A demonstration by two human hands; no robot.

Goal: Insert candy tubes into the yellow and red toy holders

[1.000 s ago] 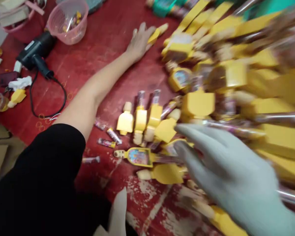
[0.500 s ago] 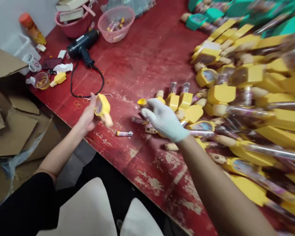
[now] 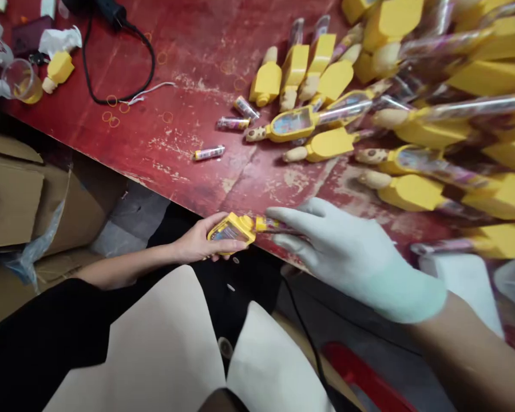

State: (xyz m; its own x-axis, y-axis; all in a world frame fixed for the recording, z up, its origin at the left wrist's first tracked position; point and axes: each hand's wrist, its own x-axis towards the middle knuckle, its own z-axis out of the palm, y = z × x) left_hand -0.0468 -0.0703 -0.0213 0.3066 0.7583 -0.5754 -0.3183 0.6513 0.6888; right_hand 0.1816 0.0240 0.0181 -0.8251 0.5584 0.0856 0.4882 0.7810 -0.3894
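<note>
My left hand is bare and wrapped round a yellow toy body just below the front edge of the red table. My right hand wears a pale glove and pinches a thin candy tube whose end meets the yellow toy body. Both hands are close together over my lap. On the table above lie a pile of yellow toys with clear tubes and three loose small tubes.
A black cord loops at the table's far left, near a plastic cup, a single yellow toy piece and small rubber bands. Cardboard boxes stand on the floor at left. A red object lies below the table.
Both hands came down from the tabletop to the table's front edge. The left still holds the yellow toy; the right now brings a tube against it. The view tilted downward.
</note>
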